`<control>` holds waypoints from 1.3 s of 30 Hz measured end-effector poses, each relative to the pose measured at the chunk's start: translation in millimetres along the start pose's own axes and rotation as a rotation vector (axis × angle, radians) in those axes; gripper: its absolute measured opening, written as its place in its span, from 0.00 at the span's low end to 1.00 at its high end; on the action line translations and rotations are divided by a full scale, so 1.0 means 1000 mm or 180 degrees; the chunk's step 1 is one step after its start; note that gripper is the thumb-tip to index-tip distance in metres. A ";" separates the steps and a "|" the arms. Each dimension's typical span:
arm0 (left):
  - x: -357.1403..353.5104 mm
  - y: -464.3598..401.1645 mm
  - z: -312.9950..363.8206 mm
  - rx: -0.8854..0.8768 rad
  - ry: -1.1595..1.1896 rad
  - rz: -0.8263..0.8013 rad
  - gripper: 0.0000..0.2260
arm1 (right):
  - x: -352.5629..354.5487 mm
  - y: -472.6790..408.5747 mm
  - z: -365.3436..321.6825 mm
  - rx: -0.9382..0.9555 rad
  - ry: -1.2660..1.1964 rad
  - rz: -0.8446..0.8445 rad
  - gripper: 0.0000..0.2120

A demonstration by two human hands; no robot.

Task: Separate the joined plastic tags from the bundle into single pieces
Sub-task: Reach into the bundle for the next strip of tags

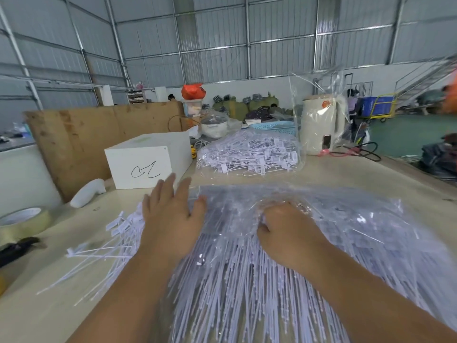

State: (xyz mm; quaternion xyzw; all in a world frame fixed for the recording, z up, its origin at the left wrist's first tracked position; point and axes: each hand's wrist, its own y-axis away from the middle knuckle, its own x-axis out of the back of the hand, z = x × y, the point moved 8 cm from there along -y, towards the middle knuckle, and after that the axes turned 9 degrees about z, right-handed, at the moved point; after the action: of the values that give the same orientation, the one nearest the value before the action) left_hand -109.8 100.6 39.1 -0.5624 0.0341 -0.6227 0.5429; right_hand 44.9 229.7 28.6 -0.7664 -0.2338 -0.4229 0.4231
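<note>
Fingers (173,186) of left hand (170,219) spread flat on bagged bundle (247,280) on table (346,174) | right hand (284,229) grips its plastic | white box (148,159) bears an illegible scribble

Both forearms enter from bottom edge, bare, extending fwd and converging slightly toward centre. Left hand (170,214): palm down, wrist approx. straight, fingers extended and spread, thumb angled out to the right; hand lies flat, fingertips pointing away from body. Right hand (284,229): palm down, knuckles raised, fingers curled under and bunched in a grip; fingertips hidden beneath the hand, thumb tucked at the left side. Right wrist slightly flexed. Hands are near each other, not touching; left reaches further fwd than right.
</note>
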 end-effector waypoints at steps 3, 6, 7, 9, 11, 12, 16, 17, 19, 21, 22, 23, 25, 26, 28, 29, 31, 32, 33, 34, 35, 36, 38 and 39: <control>-0.004 0.013 0.032 -0.0605 0.0464 -0.0336 0.31 | 0.023 -0.001 -0.007 0.0159 0.0060 0.0586 0.02; -0.015 0.019 0.040 -0.0860 0.0305 -0.0614 0.29 | 0.034 0.003 -0.009 -0.0028 -0.0142 0.0604 0.12; -0.016 0.019 0.038 -0.0835 0.0307 -0.0655 0.28 | 0.036 0.005 -0.009 -0.0093 -0.0098 0.0471 0.13; -0.017 0.017 0.032 -0.0747 0.0413 -0.0721 0.28 | 0.039 0.009 -0.011 -0.0096 -0.0027 0.0283 0.15; -0.014 0.014 0.026 -0.0531 0.0836 -0.0696 0.25 | 0.050 0.013 -0.018 0.0066 -0.0127 0.0240 0.08; -0.010 0.012 0.024 -0.0378 0.1162 -0.0603 0.19 | 0.055 0.015 -0.021 0.0159 -0.0193 0.0215 0.04; 0.009 0.008 0.028 -0.0292 0.1655 -0.0042 0.11 | 0.059 0.025 -0.027 0.0341 -0.0212 -0.0452 0.10; 0.012 0.008 0.031 -0.0293 0.1709 0.0040 0.12 | 0.058 0.027 -0.029 0.0359 -0.0267 -0.0591 0.15; 0.018 0.008 0.035 -0.0269 0.2000 0.0132 0.07 | 0.057 0.027 -0.033 0.0371 -0.0439 -0.0671 0.22; 0.024 0.013 0.047 -0.0354 0.2517 -0.0064 0.06 | 0.062 0.022 -0.031 0.0291 -0.0525 -0.0447 0.24; 0.027 0.018 0.057 -0.0523 0.2730 -0.0244 0.10 | 0.066 0.020 -0.029 0.0244 -0.0579 -0.0314 0.23; 0.030 0.023 0.067 -0.0742 0.2823 -0.0438 0.13 | 0.069 0.019 -0.029 0.0211 -0.0650 -0.0240 0.22; 0.032 0.031 0.083 -0.1121 0.2697 -0.0654 0.15 | 0.071 0.019 -0.027 0.0158 -0.0798 -0.0232 0.19; 0.034 0.033 0.087 -0.1247 0.2554 -0.0577 0.14 | 0.071 0.019 -0.027 0.0166 -0.0839 -0.0266 0.18; 0.038 0.028 0.084 -0.1217 0.2396 -0.0242 0.08 | 0.071 0.021 -0.028 0.0229 -0.0879 -0.0379 0.15; 0.040 0.024 0.078 -0.1062 0.2432 -0.0081 0.05 | 0.070 0.021 -0.027 0.0273 -0.0894 -0.0455 0.14; 0.041 0.016 0.062 -0.0623 0.2703 0.0089 0.07 | 0.069 0.023 -0.023 0.0329 -0.0806 -0.0658 0.11; 0.040 0.013 0.054 -0.0405 0.2836 0.0122 0.07 | 0.068 0.024 -0.019 0.0331 -0.0706 -0.0760 0.11; 0.038 0.011 0.048 -0.0268 0.2887 0.0168 0.07 | 0.067 0.024 -0.014 0.0303 -0.0641 -0.0854 0.10; 0.036 0.011 0.045 -0.0219 0.2852 0.0224 0.07 | 0.066 0.025 -0.010 0.0235 -0.0637 -0.0958 0.10; 0.035 0.010 0.043 -0.0209 0.2813 0.0292 0.09 | 0.066 0.026 -0.006 0.0176 -0.0662 -0.1070 0.10; 0.035 0.010 0.042 -0.0211 0.2756 0.0370 0.14 | 0.065 0.028 -0.005 0.0155 -0.0705 -0.1192 0.10; 0.038 0.008 0.040 -0.0311 0.2619 0.0511 0.22 | 0.064 0.029 -0.006 0.0220 -0.0978 -0.1397 0.11; 0.039 0.009 0.041 -0.0422 0.2486 0.0563 0.24 | 0.066 0.029 -0.009 0.0262 -0.1243 -0.1459 0.10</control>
State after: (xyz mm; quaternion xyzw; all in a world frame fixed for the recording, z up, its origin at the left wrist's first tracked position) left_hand -65.2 92.2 74.5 -0.3122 0.3261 -0.7369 0.5032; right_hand 96.9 206.4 73.2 -0.7427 -0.4945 -0.3423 0.2944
